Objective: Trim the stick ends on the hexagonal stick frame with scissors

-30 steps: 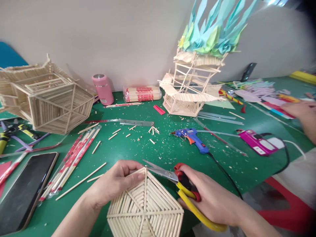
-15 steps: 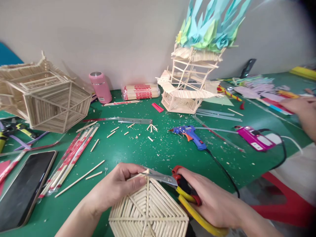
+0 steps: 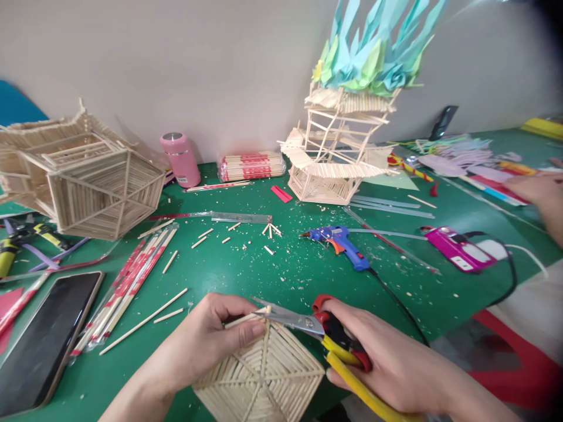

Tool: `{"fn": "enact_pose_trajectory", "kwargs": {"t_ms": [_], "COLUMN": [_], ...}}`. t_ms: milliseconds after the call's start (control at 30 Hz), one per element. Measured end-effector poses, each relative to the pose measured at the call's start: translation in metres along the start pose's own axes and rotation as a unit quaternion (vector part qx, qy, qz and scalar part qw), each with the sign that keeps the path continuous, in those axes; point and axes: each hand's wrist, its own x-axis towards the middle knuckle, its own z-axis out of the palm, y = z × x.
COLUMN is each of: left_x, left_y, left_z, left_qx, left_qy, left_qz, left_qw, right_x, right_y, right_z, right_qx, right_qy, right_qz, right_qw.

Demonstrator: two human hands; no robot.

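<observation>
My left hand (image 3: 220,337) pinches a thin wooden stick (image 3: 246,318) between thumb and fingers, just over the upper edge of a hexagonal stick panel (image 3: 281,369). That panel is built from rows of sticks with spokes meeting in the middle; its bottom runs out of view. My right hand (image 3: 373,346) is wrapped round the red and yellow handles of a pair of scissors (image 3: 303,321). The scissor blades are parted around the stick's right end, close to the panel's top corner.
A blue glue gun (image 3: 338,241) lies beyond my right hand. At the left are a phone (image 3: 48,334), wrapped sticks (image 3: 127,287) and a large stick model (image 3: 105,181). A pink flask (image 3: 180,159) and a paper-topped stick tower (image 3: 334,146) stand behind. Another person's hand (image 3: 543,190) shows far right.
The scissor blades have spread wider at the stick's end. Both hands have shifted slightly, and the panel has tilted and dropped a little below the stick.
</observation>
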Motion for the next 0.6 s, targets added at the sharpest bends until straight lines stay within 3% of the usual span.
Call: {"fn": "enact_pose_trajectory", "kwargs": {"t_ms": [333, 467, 600], "left_x": [0.0, 0.0, 0.002], "left_y": [0.003, 0.003, 0.006], "left_z": [0.003, 0.002, 0.003], "left_qx": [-0.03, -0.053, -0.078], "left_qy": [0.028, 0.046, 0.093], "left_qz": [-0.006, -0.032, -0.024], "left_qw": [0.999, 0.997, 0.992], "right_x": [0.003, 0.003, 0.006], "right_y": [-0.003, 0.003, 0.005], "right_z": [0.0, 0.001, 0.011], "right_qx": [0.023, 0.101, 0.219], "right_qy": [-0.002, 0.005, 0.073], "right_qz": [0.018, 0.055, 0.103], "right_qw": [1.0, 0.993, 0.967]}}
